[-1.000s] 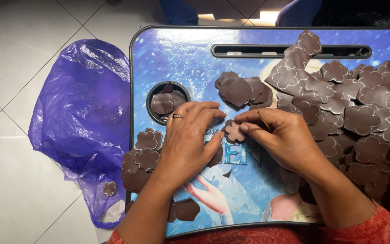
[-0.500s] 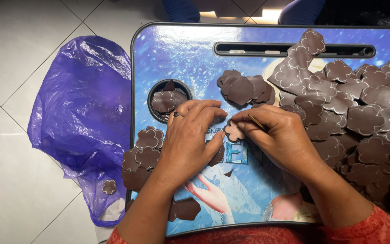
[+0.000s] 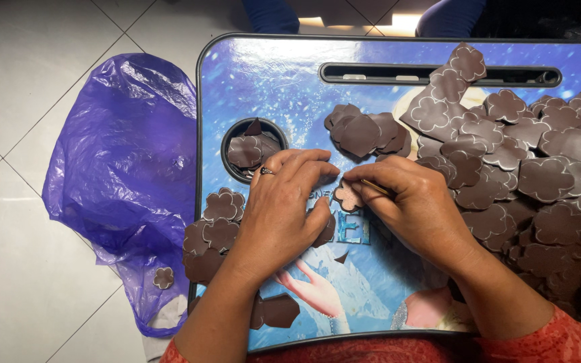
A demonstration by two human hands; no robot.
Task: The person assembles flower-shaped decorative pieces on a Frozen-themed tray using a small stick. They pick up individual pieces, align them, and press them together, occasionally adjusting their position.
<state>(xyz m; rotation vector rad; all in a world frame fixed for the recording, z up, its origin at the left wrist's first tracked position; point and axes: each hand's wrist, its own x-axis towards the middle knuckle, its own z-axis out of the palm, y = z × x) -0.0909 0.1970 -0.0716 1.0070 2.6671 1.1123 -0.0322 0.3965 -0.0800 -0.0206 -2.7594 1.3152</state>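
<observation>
My left hand (image 3: 284,208) and my right hand (image 3: 415,205) meet over the middle of a blue printed lap table (image 3: 270,81). Between their fingertips lies a small brown flower-shaped piece (image 3: 348,197), pressed flat on the table. My right hand pinches a thin stick-like tool (image 3: 375,187) against that piece. My left hand's fingers rest on the piece's left edge, and a ring shows on one finger. Part of the piece is hidden under my fingers.
A big heap of brown flower cut-outs (image 3: 539,175) covers the table's right side. A smaller pile (image 3: 364,131) lies just beyond my hands, more in the round cup hole (image 3: 250,149) and at the left edge (image 3: 213,228). A purple plastic bag (image 3: 126,175) lies on the tiled floor.
Both hands stay on the small piece with only slight finger shifts. The view has drifted a little.
</observation>
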